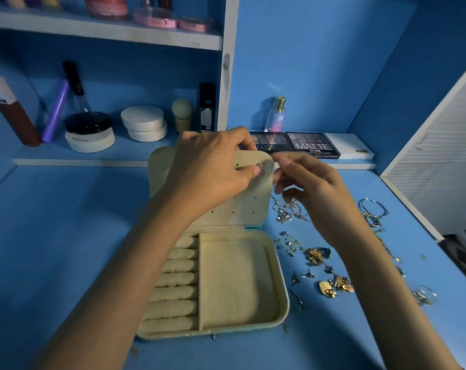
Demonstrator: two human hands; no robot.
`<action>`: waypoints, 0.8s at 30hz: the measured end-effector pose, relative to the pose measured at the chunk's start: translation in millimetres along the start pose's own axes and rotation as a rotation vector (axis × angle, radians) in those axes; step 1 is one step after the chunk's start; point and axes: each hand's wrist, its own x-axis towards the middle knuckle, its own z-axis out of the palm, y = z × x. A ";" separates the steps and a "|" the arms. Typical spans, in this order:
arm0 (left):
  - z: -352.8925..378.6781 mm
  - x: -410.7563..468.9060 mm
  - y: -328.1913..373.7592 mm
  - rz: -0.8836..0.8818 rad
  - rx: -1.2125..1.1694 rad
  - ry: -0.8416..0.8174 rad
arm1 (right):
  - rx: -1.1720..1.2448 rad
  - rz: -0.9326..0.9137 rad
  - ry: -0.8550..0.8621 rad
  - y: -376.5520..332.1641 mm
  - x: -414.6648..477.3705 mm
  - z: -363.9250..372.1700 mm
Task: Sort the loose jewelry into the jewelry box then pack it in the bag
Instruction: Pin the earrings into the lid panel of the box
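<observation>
An open cream jewelry box [237, 279] lies on the blue desk, its lid [249, 206] standing upright with rows of small holes. My left hand [210, 166] grips the lid's top edge and pinches a small silver earring [261, 169] against it. My right hand [312, 188] hovers just right of the lid's upper corner, fingers curled and blurred; whether it holds anything I cannot tell. Loose jewelry lies right of the box: a silver chain tangle [285, 210], gold pieces [330, 285], silver bangles [373, 209]. The box's ring rolls [175, 281] and tray are empty.
A low shelf behind the box carries eyeshadow palettes [313, 145], a white box [349, 149] and a perfume bottle [276, 114]. Cosmetic jars [143, 122] and tubes stand in the left cubby. A white slatted panel [440, 166] bounds the desk on the right.
</observation>
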 end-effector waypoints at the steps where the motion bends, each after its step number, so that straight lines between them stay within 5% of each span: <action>1: -0.1 0.3 0.6 0.002 0.003 0.001 | -0.029 -0.002 0.013 -1.5 0.3 -4.6; 10: -2.9 0.3 3.7 0.006 0.022 -0.030 | -1.054 -0.057 -0.323 -2.0 -5.8 -39.2; 24: -2.2 1.0 3.1 0.005 0.016 -0.023 | -1.172 -0.021 -0.365 9.6 -12.3 -40.2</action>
